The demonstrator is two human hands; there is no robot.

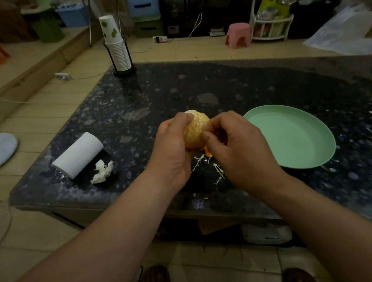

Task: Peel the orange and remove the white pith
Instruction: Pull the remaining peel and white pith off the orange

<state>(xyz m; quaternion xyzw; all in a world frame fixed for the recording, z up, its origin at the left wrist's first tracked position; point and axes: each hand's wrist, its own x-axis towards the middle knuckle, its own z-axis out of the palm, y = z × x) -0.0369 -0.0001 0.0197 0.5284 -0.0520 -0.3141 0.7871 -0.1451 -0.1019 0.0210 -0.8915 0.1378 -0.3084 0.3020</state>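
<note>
A peeled orange point(195, 130), pale with white pith over most of its surface, is held above the dark speckled table point(243, 86). My left hand point(172, 151) grips it from the left, thumb on top. My right hand point(237, 145) is curled against its right side, thumb and fingertips pinching at the surface. Bits of white pith point(218, 170) and a scrap of orange peel point(207, 153) lie on the table just below the hands.
A light green plate point(292, 136) sits to the right of the hands. A white paper roll point(78, 154) and a crumpled tissue point(102, 171) lie to the left. A stack of paper cups in a black holder point(117, 50) stands at the far left corner.
</note>
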